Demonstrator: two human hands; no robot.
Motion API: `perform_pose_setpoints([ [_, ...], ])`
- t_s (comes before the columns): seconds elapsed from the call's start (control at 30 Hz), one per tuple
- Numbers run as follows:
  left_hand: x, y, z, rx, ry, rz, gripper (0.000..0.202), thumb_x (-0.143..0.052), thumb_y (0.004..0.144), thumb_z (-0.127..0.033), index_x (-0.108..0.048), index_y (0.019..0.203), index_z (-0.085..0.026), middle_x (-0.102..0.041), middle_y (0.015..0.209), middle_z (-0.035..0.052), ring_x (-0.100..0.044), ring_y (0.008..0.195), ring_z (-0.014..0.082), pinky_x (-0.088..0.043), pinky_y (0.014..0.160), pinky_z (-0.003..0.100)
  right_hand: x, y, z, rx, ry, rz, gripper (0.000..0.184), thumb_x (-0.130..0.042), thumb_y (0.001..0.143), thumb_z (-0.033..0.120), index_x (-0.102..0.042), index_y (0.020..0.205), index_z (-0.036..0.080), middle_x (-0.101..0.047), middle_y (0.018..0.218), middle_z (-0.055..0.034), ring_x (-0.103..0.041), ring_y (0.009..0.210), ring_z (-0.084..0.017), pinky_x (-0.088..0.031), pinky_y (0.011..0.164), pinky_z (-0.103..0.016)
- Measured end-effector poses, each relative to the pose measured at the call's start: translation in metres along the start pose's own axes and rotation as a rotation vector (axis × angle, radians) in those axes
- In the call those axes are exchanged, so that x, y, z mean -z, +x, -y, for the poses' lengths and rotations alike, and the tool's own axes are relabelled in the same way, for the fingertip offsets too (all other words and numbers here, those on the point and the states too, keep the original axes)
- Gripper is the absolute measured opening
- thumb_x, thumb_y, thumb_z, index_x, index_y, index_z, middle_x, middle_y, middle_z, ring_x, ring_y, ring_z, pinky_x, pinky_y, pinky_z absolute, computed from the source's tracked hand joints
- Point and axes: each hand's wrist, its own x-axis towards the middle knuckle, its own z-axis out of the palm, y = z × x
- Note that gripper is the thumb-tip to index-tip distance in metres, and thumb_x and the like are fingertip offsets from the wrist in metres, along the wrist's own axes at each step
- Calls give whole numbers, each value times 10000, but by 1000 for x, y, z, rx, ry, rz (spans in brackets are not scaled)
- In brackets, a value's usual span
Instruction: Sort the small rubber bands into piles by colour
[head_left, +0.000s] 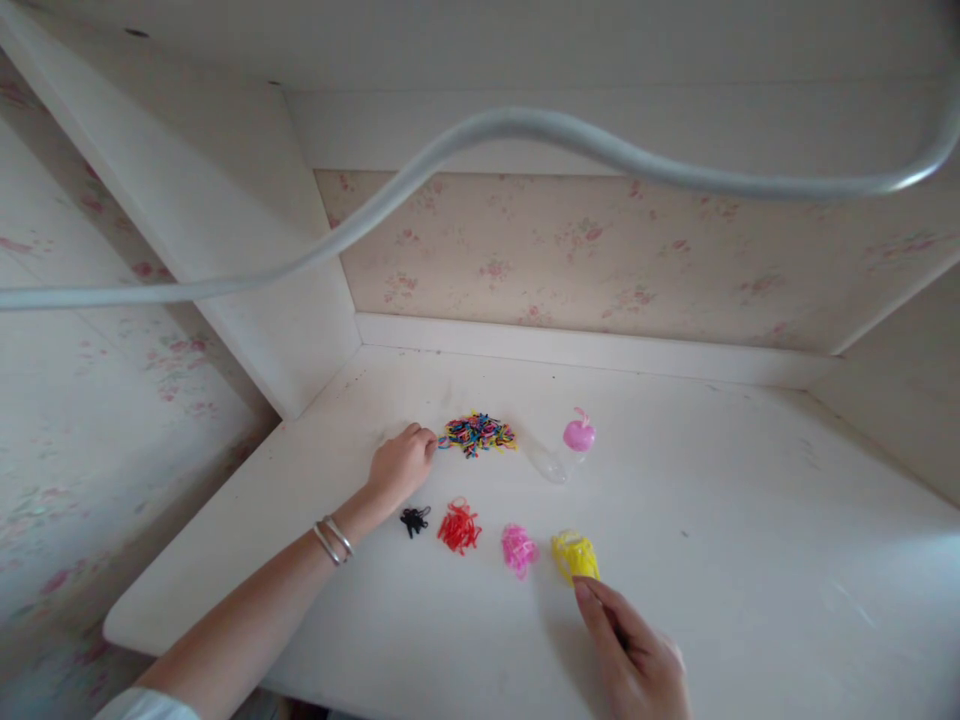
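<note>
The left hand [405, 465] curls its fingers together at the left edge of a mixed-colour pile of small bands [478, 434]. The right hand [637, 650] presses thumb to forefinger at the near edge of the yellow bands [575, 553]; whether either pinches a band is too small to tell. 3 more piles, black [413, 521], red [459, 528] and pink [518, 550], lie left of the yellow.
</note>
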Motion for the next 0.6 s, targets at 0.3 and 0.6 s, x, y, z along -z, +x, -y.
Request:
perform_pose_setpoints([
  [0.3,18,-12,20,23,-67,-140,273,-392,944,-323,-650,973,-237,-650,1004,22,-630,853,149,-441,757,237,-4,-3,0,-35,14,-29,441,-579,777,541,-760,890,155,-722,732,-31,-662,673,-165,-481,552,-163],
  [0.6,28,-68,67,45,-170,-208,335,-399,913,-415,-672,921,-221,-663,850,14,-613,745,150,-454,690,239,-1,-2,1,-8,-66,20,443,-561,790,532,-760,900,151,-718,706,-28,-657,619,-157,-490,549,-157],
])
